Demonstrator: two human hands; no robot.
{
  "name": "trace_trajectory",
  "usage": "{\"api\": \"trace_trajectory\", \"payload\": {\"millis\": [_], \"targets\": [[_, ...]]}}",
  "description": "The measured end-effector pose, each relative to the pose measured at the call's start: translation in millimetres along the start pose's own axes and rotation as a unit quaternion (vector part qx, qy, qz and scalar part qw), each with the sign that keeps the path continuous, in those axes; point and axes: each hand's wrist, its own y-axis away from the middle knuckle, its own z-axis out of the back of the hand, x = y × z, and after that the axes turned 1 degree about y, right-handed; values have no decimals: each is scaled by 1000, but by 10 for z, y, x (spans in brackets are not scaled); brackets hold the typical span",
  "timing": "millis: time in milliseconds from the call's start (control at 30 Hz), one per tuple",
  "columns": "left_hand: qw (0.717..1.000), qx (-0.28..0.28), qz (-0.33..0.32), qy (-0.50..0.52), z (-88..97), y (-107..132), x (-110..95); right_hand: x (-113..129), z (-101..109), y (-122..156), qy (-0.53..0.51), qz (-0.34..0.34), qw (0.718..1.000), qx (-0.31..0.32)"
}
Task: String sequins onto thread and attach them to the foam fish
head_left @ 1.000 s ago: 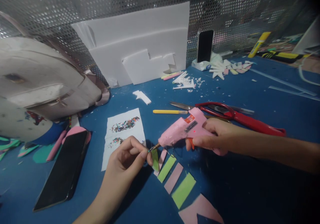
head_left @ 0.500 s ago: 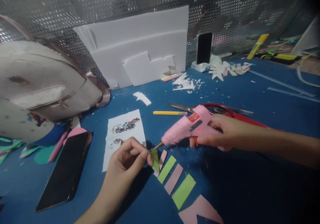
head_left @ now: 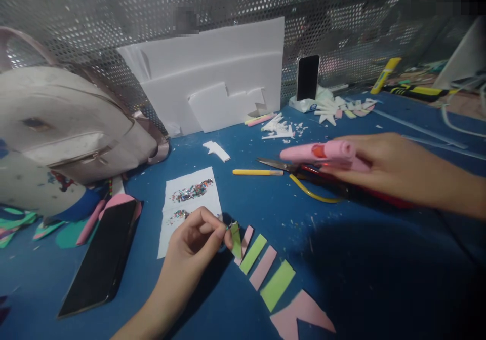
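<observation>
My right hand [head_left: 379,157] is wrapped round a pink hot glue gun [head_left: 317,151], held above the scissors [head_left: 275,163], its nozzle pointing left and hard to see. My left hand [head_left: 199,238] is closed in a pinch on a tiny shiny piece [head_left: 230,225], too small to name. Just beside those fingertips is a green strip [head_left: 236,241]. From there a row of cut pink and green strips [head_left: 253,254] runs toward the front, ending in a notched pink piece [head_left: 302,314]. Behind the left hand lies a white paper [head_left: 167,238] with coloured glitter on it.
A yellow pen [head_left: 258,172] lies left of the scissors. At left are a black phone [head_left: 98,259] and a pale backpack [head_left: 68,107]. White board [head_left: 212,61] leans at the back; another phone [head_left: 307,78] stands near white scraps [head_left: 279,126].
My right hand has drawn the glue gun away from the left fingertips, up and to the right, and turned it. My left hand keeps its pinch almost in the same place.
</observation>
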Motion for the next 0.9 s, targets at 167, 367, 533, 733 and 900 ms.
{"api": "trace_trajectory", "payload": {"millis": [167,367,533,733,900], "targets": [[1000,-9,1,-3,-10,0,-13,-596,166,113,261,-76,956,-110],[1000,-3,-4,-7,0,0,-2,-960,201,193,103,-303,942,-105],[1000,3,-10,0,2,-4,18,-1080,-6,239,-134,-384,910,-79],[1000,-2,-7,-8,-4,-4,1,-1149,-243,315,-157,-387,907,-52],[1000,-1,-6,-7,-1,-3,-8,-1220,-271,402,-29,-322,945,-42]]}}
